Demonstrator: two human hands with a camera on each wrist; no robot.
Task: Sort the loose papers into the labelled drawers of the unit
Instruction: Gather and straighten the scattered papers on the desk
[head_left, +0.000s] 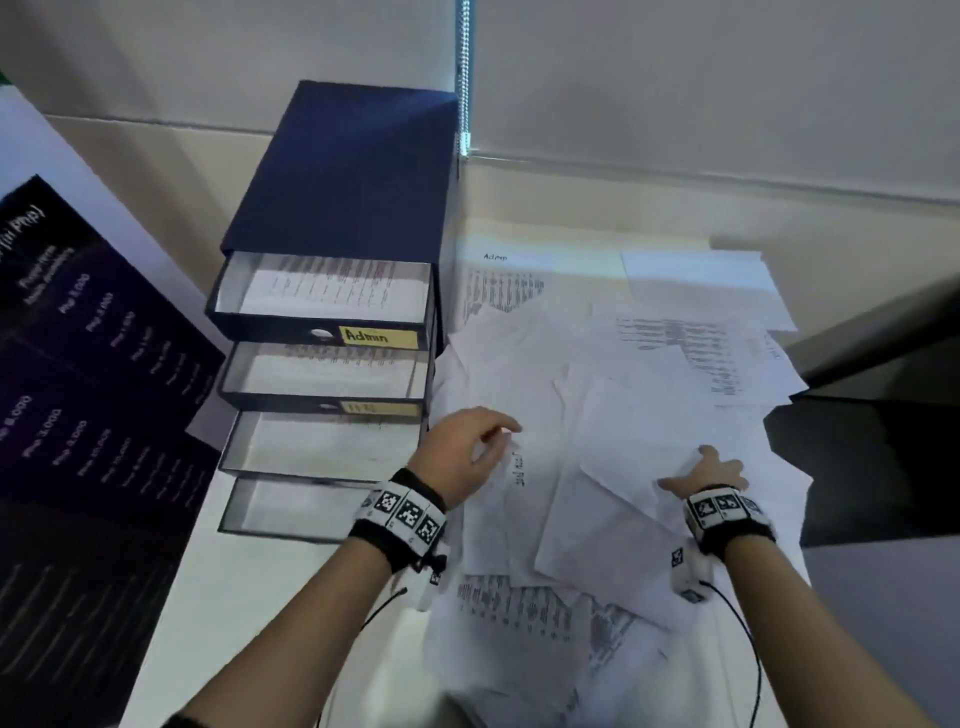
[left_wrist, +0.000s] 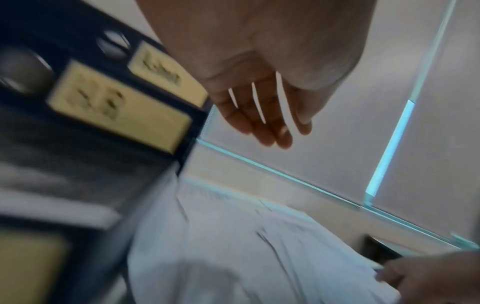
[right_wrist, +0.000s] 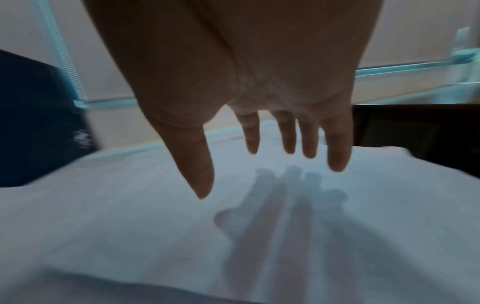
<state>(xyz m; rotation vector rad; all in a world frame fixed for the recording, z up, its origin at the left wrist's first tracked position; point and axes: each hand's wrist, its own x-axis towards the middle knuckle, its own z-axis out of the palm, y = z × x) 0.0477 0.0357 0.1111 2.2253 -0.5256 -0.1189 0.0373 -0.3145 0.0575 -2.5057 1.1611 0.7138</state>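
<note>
Left hand (head_left: 464, 453), right hand (head_left: 710, 474): fingers extended above loose papers (head_left: 597, 415).

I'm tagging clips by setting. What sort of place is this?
Most likely an office desk. A dark blue drawer unit has handwritten labels, one reading "Admin", its drawers pulled open. Printed sheets lie scattered on a white desk, and a window blind's cord hangs behind.

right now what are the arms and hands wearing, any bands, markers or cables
Both forearms are bare, no sleeves. The left hand and right hand are ungloved. Each wrist carries a black band set with white square black-patterned marker tags, a small white tagged unit beneath, and a thin black cable trailing back.
</note>
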